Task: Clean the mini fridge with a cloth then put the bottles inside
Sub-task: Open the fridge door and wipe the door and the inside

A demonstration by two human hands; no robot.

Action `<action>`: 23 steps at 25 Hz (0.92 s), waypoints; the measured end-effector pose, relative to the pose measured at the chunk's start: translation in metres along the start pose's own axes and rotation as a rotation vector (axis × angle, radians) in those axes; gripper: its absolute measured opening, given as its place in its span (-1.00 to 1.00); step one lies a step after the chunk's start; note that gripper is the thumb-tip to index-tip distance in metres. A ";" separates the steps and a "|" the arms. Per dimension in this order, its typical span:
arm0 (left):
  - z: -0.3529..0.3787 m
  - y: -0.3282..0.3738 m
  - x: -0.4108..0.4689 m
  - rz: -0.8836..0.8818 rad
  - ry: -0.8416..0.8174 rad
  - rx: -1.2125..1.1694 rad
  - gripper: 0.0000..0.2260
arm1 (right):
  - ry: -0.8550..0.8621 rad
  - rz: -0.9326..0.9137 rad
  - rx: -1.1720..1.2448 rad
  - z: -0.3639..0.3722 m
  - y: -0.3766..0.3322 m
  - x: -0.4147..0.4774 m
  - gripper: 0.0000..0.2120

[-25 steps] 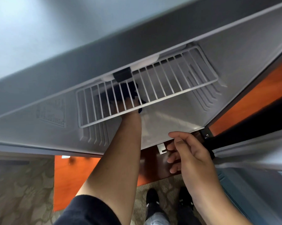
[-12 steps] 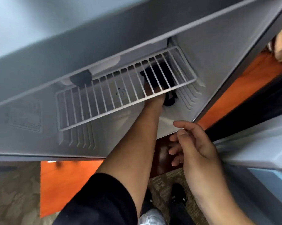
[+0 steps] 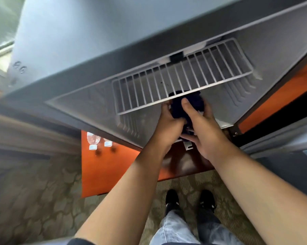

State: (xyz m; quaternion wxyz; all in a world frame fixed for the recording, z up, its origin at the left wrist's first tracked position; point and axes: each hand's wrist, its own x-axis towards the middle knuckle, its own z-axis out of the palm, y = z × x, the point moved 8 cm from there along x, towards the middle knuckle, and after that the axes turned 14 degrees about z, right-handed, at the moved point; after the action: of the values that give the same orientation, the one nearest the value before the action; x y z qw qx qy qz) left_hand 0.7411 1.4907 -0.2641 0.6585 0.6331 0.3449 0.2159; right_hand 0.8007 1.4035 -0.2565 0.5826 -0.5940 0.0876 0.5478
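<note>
Left hand and right hand both curl round the dark cloth, bunched at the front edge of the wire shelf; soft and light, I judge, best gripped wadded.

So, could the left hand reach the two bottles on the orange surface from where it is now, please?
Probably yes: the bottles sit in the open on the orange top, left of the left hand, nothing between. It would first have to release the dark cloth it holds with the right hand.
</note>
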 end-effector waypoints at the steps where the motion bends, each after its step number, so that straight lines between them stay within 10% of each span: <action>1: -0.013 0.000 -0.008 0.007 0.020 0.011 -0.57 | -0.002 0.010 0.022 0.010 0.004 0.005 -0.50; 10: -0.085 0.027 -0.088 0.099 0.246 0.166 -0.25 | -0.176 -0.098 -0.070 0.099 0.013 0.016 -0.72; 23: -0.084 0.035 -0.131 0.060 0.320 0.134 -0.42 | -0.211 -0.322 -0.379 0.098 0.017 -0.019 -0.67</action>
State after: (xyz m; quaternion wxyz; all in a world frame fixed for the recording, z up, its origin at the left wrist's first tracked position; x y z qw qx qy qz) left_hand 0.5977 1.4573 -0.2027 0.5446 0.6433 0.4399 0.3100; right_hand 0.7268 1.4648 -0.2250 0.5465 -0.6386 -0.1734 0.5134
